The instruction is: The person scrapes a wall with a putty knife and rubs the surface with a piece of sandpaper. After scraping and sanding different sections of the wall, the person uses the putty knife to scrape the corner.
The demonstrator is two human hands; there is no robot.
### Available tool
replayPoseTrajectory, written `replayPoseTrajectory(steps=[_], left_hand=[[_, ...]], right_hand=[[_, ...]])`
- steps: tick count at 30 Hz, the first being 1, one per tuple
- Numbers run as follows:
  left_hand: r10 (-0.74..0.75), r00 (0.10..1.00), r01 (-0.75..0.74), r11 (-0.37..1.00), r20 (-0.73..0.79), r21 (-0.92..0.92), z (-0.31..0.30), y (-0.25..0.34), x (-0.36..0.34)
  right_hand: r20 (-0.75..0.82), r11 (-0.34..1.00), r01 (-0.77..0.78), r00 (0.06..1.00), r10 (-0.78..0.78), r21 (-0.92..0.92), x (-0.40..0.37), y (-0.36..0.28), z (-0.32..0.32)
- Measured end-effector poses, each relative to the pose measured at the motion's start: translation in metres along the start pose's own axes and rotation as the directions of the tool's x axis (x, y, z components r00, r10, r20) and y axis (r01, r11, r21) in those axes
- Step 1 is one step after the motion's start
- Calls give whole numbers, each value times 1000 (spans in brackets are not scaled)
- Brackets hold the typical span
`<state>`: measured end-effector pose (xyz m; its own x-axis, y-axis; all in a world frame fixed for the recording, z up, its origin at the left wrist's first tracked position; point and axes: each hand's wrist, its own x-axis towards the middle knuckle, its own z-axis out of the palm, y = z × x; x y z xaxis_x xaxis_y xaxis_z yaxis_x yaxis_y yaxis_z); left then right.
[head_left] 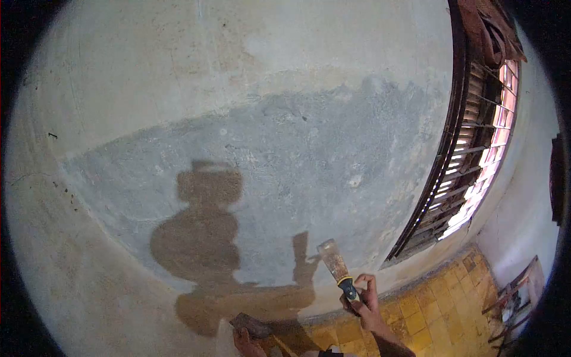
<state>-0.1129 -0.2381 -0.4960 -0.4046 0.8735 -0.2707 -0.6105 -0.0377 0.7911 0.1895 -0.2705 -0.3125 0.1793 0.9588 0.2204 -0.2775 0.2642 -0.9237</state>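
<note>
The person's right hand (369,306) curls round a scraper (334,260) by the grey patch's (285,143) lower edge; the left hand (245,344) grips a dark block (252,326). The patch already looks bare, the wall (148,71) above pale.

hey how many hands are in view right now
2: the left hand, at the bottom edge, holding a dark object; the right hand, nearer the window, gripping a scraper.

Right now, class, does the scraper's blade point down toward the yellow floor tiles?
No, the scraper in the right hand has its blade pointing up, away from the floor tiles.
</note>
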Motion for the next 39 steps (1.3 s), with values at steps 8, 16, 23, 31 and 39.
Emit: replayPoseTrajectory(steps=[8,16,23,31,39], left_hand=[[86,909,-123,990,407,64,46,52,0],[78,753,16,990,653,-137,-17,2,95],[97,952,-122,990,289,70,-16,-8,86],[57,904,-195,936,423,292,-46,-4,105],[113,890,-237,942,441,237,-8,31,83]], right_hand=[[-254,734,205,850,-462,-647,71,-123,59],[-46,174,319,371,-927,-932,142,-179,108],[-24,83,178,311,-950,-981,143,-195,132],[-60,110,130,338,-939,-985,135,-199,142],[-34,78,129,314,-949,-989,137,-196,142]])
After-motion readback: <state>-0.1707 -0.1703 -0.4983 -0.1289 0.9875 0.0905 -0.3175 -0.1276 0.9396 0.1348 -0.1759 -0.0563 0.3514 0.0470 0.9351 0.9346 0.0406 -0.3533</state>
